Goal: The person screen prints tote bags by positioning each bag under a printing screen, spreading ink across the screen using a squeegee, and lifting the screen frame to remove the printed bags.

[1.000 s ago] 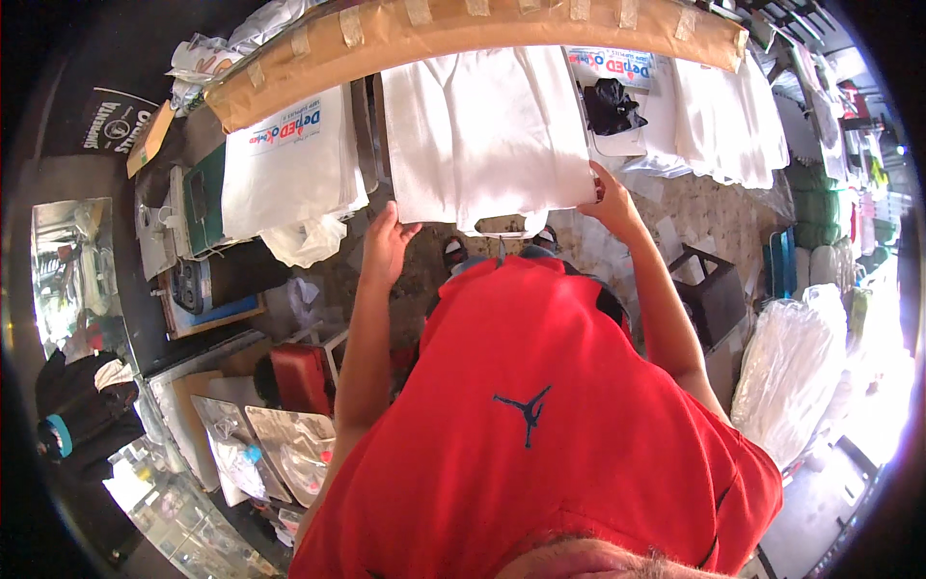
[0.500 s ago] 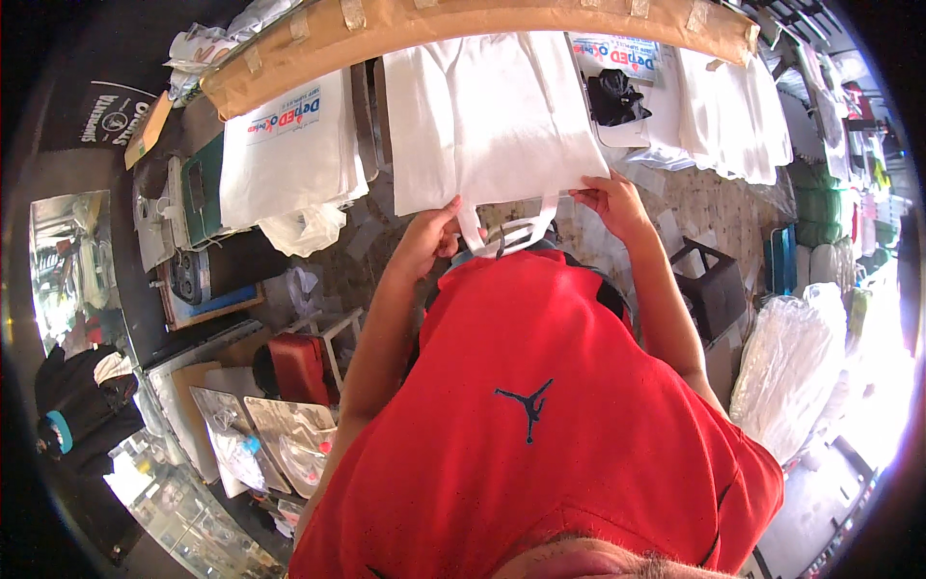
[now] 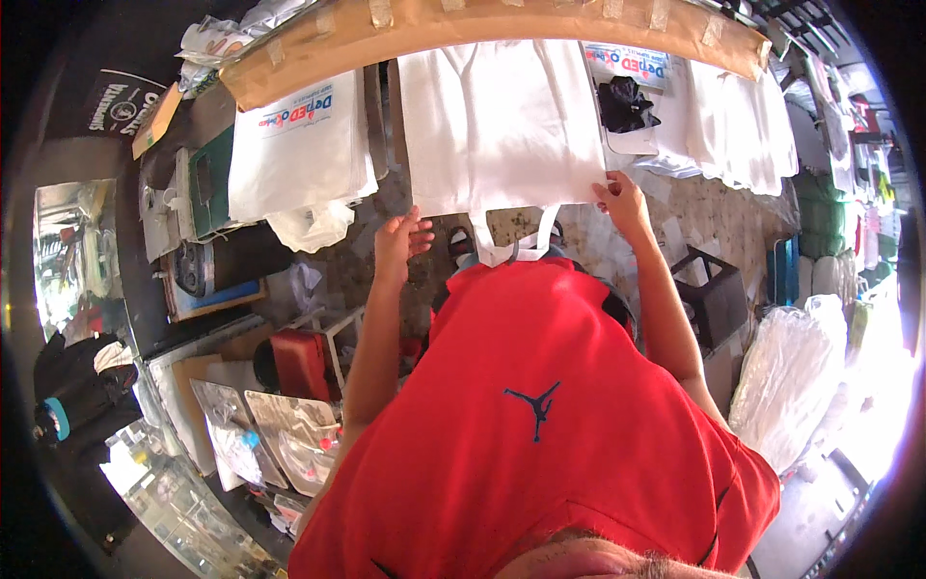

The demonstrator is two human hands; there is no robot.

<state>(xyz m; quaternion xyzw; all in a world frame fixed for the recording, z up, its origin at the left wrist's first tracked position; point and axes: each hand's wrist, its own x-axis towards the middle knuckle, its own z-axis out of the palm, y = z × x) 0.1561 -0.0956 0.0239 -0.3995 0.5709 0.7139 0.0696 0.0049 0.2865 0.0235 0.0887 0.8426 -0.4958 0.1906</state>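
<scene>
A plain white cloth tote bag lies spread flat before me, its handles hanging off the near edge toward my red shirt. At the bag's near right corner, my right hand pinches the fabric edge between thumb and fingers. My left hand is beside the near left corner with its fingers apart; its thumb tip reaches the corner, and whether it touches the cloth I cannot tell.
A long taped brown cardboard roll or beam crosses beyond the bag. Printed white bags are stacked on the left, more white bags on the right. A crumpled black cloth lies right of my bag. A black stand is on the floor.
My left hand has come off the bag's edge, moving left with its fingers spreading. The right hand keeps its pinch at the right corner. The bag now lies flatter and straighter.
</scene>
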